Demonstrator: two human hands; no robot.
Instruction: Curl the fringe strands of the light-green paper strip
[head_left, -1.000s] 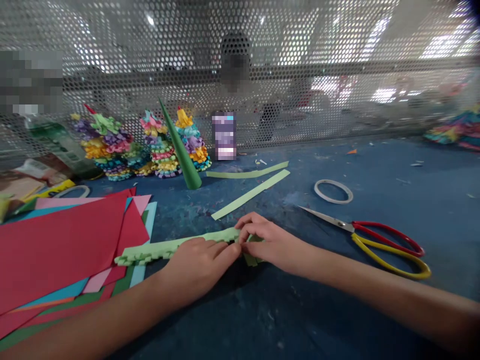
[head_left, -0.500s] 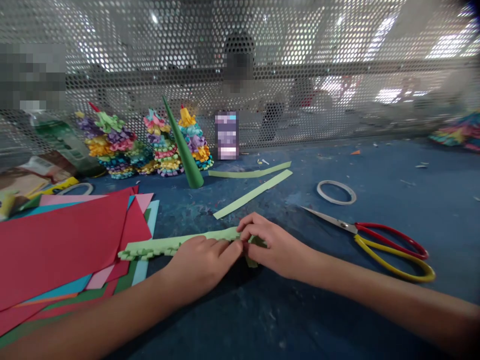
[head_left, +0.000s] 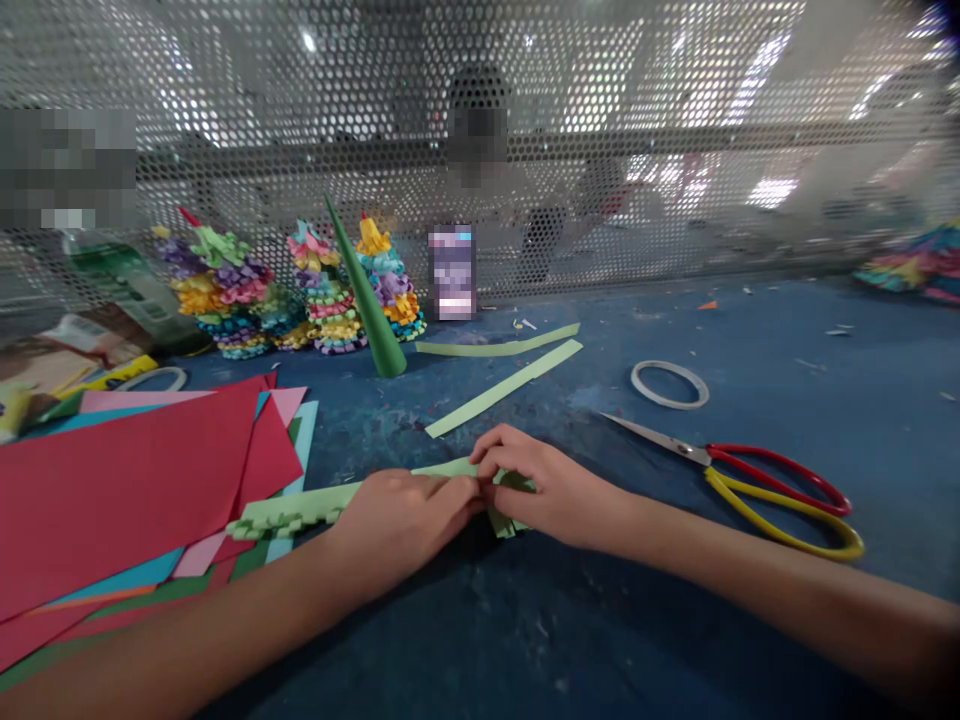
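A light green paper strip (head_left: 300, 507) with curled fringe along its lower edge runs beneath both hands, its left end lying over the stack of coloured paper. My left hand (head_left: 412, 515) is closed on the strip's middle, knuckles up. Against its fingertips, my right hand (head_left: 525, 480) pinches the strip with bent fingers; a short fringed piece hangs under them. The exact contact between the fingertips is hidden. Beyond the hands lie two plain light green strips (head_left: 504, 388). A dark green paper cone (head_left: 369, 300) stands behind them, tilted to the left.
Scissors (head_left: 701, 455) with red and yellow handles lie at right, near a roll of tape (head_left: 670, 385). Coloured paper sheets (head_left: 127, 470) cover the left side. Fringed paper cones (head_left: 326, 295), a green bottle (head_left: 124, 280) and a blurred upright rectangle (head_left: 452, 272) stand before the perforated metal screen (head_left: 675, 220).
The strip's left end has dropped slightly and shifted left. My left hand has moved a little to the left; my right hand stays almost in place.
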